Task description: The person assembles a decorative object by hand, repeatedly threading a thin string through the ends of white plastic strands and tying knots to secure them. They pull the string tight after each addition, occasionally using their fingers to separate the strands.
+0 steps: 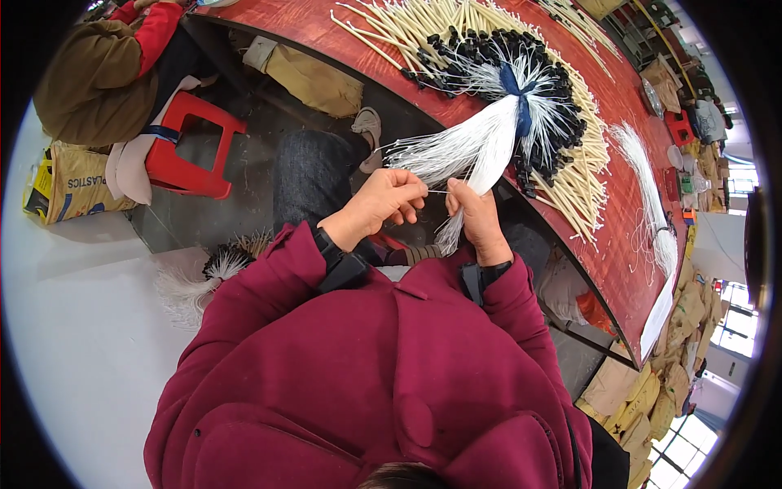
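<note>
Here, mid-frame, the left hand [383, 202] and right hand [479, 218], slightly apart, both pinch a thin white string [437, 191] stretched between them, just below the white bundle [456, 151] tied with blue cloth [524, 121] on the upper-right red table [627, 277].

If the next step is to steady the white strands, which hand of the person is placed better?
Probably the right hand: it grips part of the white strands and is nearer the dark blue tie. The left hand, farther left, seems to pinch only a thin thread.
</note>
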Available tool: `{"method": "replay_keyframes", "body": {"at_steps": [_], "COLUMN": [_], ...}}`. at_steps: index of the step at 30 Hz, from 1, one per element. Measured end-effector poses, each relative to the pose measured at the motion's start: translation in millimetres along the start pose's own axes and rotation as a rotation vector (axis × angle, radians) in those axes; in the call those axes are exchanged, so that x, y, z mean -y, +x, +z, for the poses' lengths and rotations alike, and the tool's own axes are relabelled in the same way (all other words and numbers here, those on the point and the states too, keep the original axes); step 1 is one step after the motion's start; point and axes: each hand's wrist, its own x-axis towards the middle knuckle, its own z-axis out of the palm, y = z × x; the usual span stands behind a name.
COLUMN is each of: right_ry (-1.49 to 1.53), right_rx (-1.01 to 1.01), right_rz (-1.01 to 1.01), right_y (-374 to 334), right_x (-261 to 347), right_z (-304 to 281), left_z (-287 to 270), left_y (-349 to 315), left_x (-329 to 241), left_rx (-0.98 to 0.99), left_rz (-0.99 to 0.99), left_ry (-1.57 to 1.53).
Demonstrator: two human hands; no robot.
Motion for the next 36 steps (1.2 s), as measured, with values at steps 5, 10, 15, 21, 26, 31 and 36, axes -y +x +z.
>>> {"method": "replay_keyframes", "body": {"at_steps": [5,10,15,21,26,31,36], "right_ry": [0.019,0.052,0.130,0.176,0.202,0.198,0.103], "right_rx": [0.008,0.033,-0.020,0.006,0.072,0.078,0.004], "right_rz": [0.009,0.036,0.042,0.026,0.022,0.020,-0.026], "right_y": [-2,-2,-1,-2,-1,-1,-4], "right_x": [4,6,3,4,2,2,8], "right_z": [2,0,0,3,-1,0,6], "left_z": [-11,-16,-13,-14,-15,-17,-29], "left_y": [3,-2,-7,-9,-12,-11,-7], "left_x": [5,14,8,6,8,12,22], "left_rx": [0.109,0.251,0.184,0.122,0.165,0.008,-0.258], "left_rz": [-0.082,-0.180,-0.126,-0.120,-0.071,0.122,0.490], "left_ry": [-0.054,-0.365,-0.315,-0.280,-0.160,0.225,0.645]}}
